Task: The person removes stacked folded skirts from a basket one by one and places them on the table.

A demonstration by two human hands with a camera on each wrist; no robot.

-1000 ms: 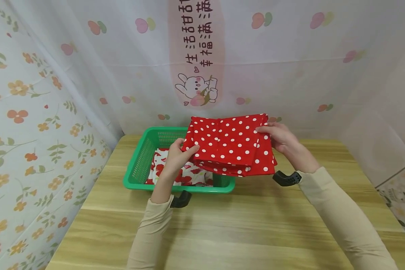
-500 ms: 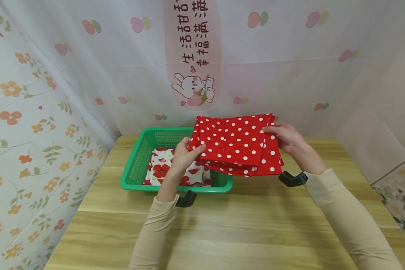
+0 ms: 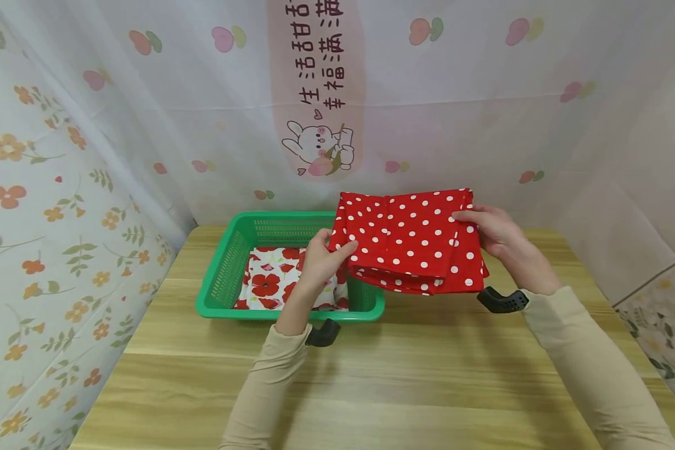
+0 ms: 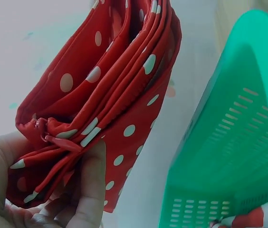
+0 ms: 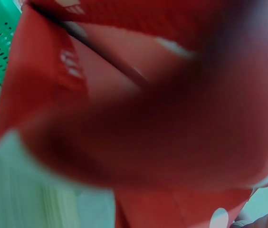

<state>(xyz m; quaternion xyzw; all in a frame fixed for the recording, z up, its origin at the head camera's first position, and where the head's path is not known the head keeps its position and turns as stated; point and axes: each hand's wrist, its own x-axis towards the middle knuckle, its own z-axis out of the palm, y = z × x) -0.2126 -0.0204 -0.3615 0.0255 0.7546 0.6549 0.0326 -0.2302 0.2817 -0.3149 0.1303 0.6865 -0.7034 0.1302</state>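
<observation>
A folded red garment with white polka dots [image 3: 407,234] is held up over the table by both hands. My left hand [image 3: 322,257] pinches its left end, thumb on top. In the left wrist view, several layers of the garment [image 4: 127,95] are bunched in that hand, with a small red zip pull [image 4: 62,142] beside the thumb and fingers. My right hand [image 3: 497,230] grips the right end, thumb on the upper face and the other fingers behind. In the right wrist view blurred red fabric [image 5: 148,142] fills most of the picture.
A green plastic basket [image 3: 210,294] stands to the left on the wooden table [image 3: 405,387]. Inside it lies folded white cloth with red flowers [image 3: 267,285]. A printed curtain [image 3: 455,125] hangs close behind the table.
Both hands have carried the polka-dot garment to the right, partly away from over the basket. More of the flowered cloth shows now. The head view has turned slightly right.
</observation>
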